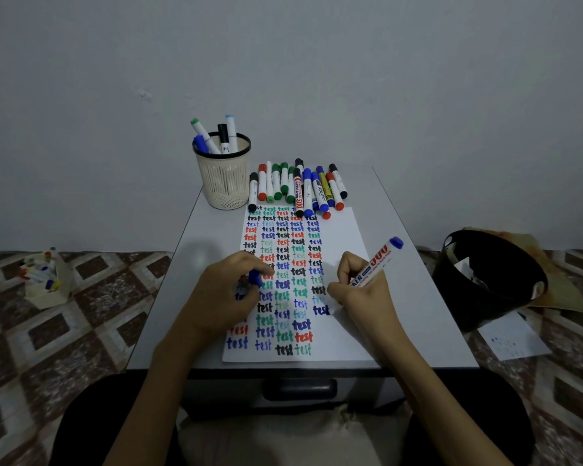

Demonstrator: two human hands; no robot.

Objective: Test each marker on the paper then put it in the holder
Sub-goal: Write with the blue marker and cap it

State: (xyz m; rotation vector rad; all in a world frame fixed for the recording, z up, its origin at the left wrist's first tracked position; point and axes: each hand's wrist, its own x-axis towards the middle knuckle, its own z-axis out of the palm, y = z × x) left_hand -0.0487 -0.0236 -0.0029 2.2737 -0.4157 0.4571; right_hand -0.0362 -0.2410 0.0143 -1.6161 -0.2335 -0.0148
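Marker [377, 264]: white barrel with a blue end, gripped in the right hand [357, 287]; it slants down to the paper [344, 237], its tip hidden by the fingers.
Left hand [229, 290]: rests on the paper, fingers pinching a blue cap [254, 278].
Holder [223, 176]: beyond the left hand, four markers standing inside.
Loose markers [297, 190]: heaped beyond both hands.

Plain grey wall [283, 62] ahead of me, dim flat light. Small grey table [379, 230] in front of it, drawer handle [299, 389] facing me. Brown diamond-pattern tiled floor [98, 297] on both sides. Black bin [485, 280] on the floor to my right, loose paper sheet [515, 338] just beside it.
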